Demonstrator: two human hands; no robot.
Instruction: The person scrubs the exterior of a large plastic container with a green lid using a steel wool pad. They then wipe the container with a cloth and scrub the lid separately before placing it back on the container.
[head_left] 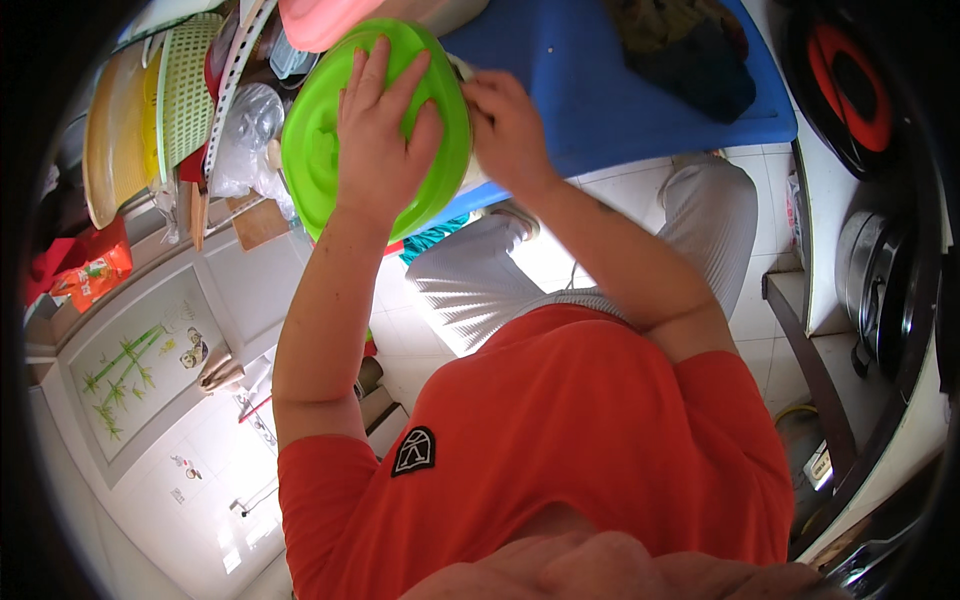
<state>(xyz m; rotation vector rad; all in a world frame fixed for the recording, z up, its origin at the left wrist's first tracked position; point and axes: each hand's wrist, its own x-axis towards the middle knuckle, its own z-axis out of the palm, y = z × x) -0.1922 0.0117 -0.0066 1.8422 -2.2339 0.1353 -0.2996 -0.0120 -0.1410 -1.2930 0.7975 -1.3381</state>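
Observation:
A bright green lid (312, 150) with a moulded middle tops a container, of which only a pale strip shows along the right side. My left hand (390, 135) lies on the lid with its fingers spread. At the lid's right edge, my right hand (508, 130) has its fingers curled against the rim, and the fingertips are partly hidden. Lid and container are at the left end of a blue table (590, 90). Just beyond them is a pink lid (318, 22) on a translucent box.
Dark cloth (690, 60) lies on the table's far right. Left, a rack holds a green basket (187, 95), a tan board (115, 130) and a clear plastic bag (245, 135). An orange packet (98, 265) sits lower left. Dark pans (880, 290) stand at right.

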